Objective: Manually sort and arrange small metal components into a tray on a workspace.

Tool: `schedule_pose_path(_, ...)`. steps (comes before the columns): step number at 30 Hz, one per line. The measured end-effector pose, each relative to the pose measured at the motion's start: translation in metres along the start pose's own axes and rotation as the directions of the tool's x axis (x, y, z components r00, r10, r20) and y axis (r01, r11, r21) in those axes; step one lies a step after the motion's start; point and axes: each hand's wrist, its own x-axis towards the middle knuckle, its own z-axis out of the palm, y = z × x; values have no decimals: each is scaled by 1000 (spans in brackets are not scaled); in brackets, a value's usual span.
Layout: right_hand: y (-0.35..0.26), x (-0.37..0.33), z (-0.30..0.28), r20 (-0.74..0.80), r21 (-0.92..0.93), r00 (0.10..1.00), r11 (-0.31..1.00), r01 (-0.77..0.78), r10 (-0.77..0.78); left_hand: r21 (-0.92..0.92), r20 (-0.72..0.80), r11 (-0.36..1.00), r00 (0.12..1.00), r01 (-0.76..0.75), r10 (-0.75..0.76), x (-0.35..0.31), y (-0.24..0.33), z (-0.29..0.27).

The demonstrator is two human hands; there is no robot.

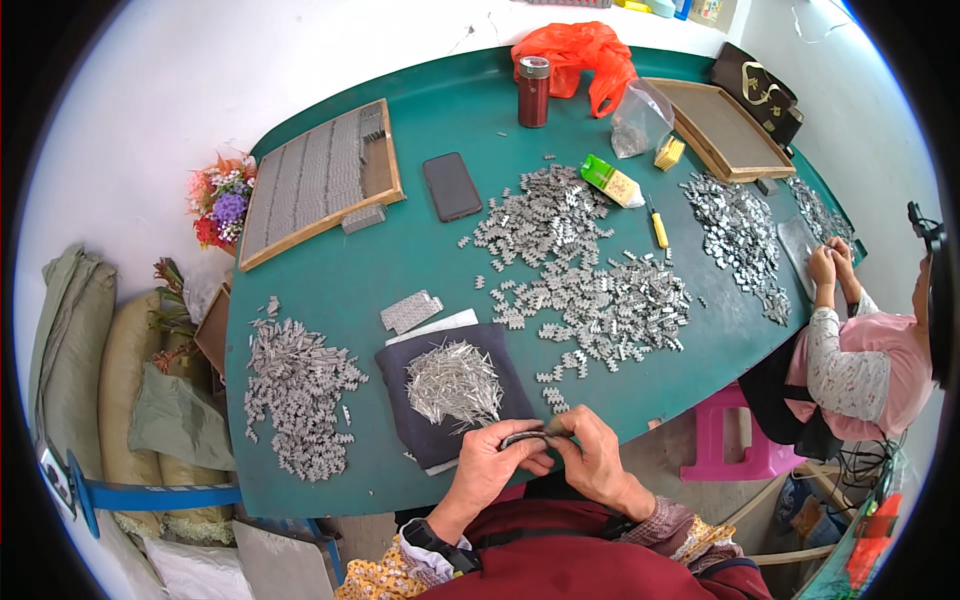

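My left hand and my right hand meet at the near edge of the green table, both pinching a small grey metal strip between the fingertips. Just beyond the hands lies a dark cloth carrying a heap of thin metal pins. A wide scatter of small toothed metal pieces spreads to the right of the cloth. Another pile of such pieces lies to the left.
A wooden tray of lined-up pieces sits far left, a black phone beside it. A dark red flask, an orange bag and a second tray stand at the back. A seated person works at the right.
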Motion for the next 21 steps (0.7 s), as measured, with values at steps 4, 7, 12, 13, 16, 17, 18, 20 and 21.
schedule_pose_path(4, 2, -2, 0, -27, -27, 999, 999, -18, 18, 21, -3, 999, 999, -44, 44, 0, 0, 2)
schedule_pose_path(7, 2, 2, -7, -47, -23, 993, 994, -110, 109, 21, -53, 999, 998, -36, 37, -1, -3, 1)
schedule_pose_path(12, 34, 10, -30, -187, -162, 930, 924, -346, 315, -16, -143, 998, 988, -57, 55, 1, -2, -3)
schedule_pose_path(13, 38, 9, -30, -187, -162, 927, 921, -355, 325, -40, -138, 998, 989, -56, 50, 1, -1, -2)
schedule_pose_path(16, 35, 10, -25, -90, -336, 983, 924, -184, 163, -70, -117, 997, 992, -45, 37, 2, -3, -2)
schedule_pose_path(17, 35, 8, -20, -64, -332, 989, 932, -147, 133, -73, -101, 997, 994, -36, 29, 2, -4, -3)
schedule_pose_path(18, 33, 9, -19, -63, -333, 989, 932, -147, 133, -75, -102, 997, 994, -36, 29, 1, -3, -3)
schedule_pose_path(20, 27, 9, -16, 40, -471, 999, 882, 15, 4, -19, -74, 1000, 997, -13, 12, 0, -1, -5)
schedule_pose_path(21, 29, 7, -15, 70, -500, 998, 865, 33, 3, -20, -76, 1000, 997, -13, 12, 0, -2, -5)
